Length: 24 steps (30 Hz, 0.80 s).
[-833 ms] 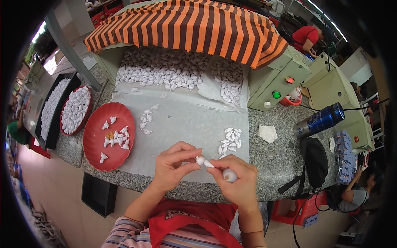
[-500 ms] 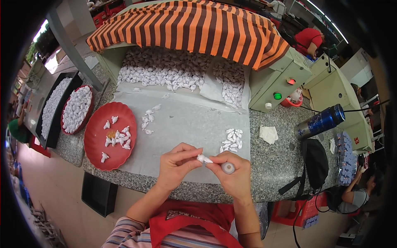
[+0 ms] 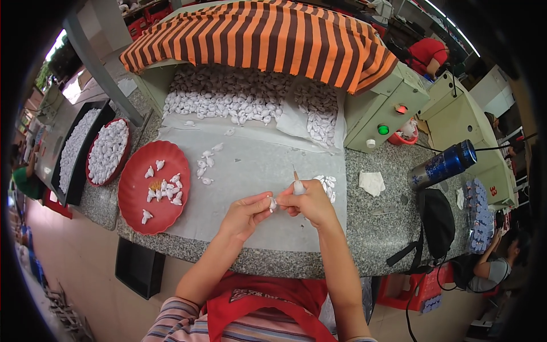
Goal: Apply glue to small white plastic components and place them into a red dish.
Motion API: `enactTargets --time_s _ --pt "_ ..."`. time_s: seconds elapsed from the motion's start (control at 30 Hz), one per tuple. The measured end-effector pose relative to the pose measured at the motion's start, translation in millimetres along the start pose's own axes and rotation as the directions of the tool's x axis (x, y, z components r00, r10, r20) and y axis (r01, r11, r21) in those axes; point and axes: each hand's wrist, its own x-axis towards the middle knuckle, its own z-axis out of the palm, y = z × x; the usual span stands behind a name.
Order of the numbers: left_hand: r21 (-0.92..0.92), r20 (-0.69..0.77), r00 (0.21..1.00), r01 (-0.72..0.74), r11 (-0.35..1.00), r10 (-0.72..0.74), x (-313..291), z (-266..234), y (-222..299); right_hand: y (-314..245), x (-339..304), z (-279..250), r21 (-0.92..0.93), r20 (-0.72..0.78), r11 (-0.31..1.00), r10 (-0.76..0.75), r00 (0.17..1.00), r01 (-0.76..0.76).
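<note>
A small white molded figure (image 3: 272, 203) is pinched between the thumb and fingers of my left hand (image 3: 245, 215). My right hand (image 3: 314, 204) is closed round a small whitish bottle (image 3: 298, 187) with a thin needle-like tip that points away from me. The right fingertips meet the figure's right side. Just beyond my right hand, small white flat parts (image 3: 327, 183) lie on the paper sheet (image 3: 256, 159), partly hidden by the hand. More white figures (image 3: 204, 166) lie loose on the sheet to the left of my hands.
At left, a red scalloped plate (image 3: 131, 194) holds several white figures, beside a heaped red bowl (image 3: 107, 151) and black tray (image 3: 71, 142). Ahead, a striped cloth (image 3: 262, 40) covers a lit machine (image 3: 387, 114) over many figures. A blue bottle (image 3: 444, 165) and black bag (image 3: 436, 222) are right.
My right hand has turned, so the bottle's tip now points away from me. Both hands have shifted slightly farther from me, with the figure still between them.
</note>
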Motion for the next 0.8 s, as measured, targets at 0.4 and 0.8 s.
enactTargets --time_s 0.4,0.8 --pt "0.238 -0.065 0.987 -0.13 0.963 0.149 -4 7 12 7 -3 7 -0.042 -0.038 0.99 -0.134 0.99 0.132" --pt "-0.162 0.171 0.973 0.18 0.97 -0.152 1 3 10 -10 -15 -9 -0.089 -0.032 0.977 -0.198 0.98 0.195"
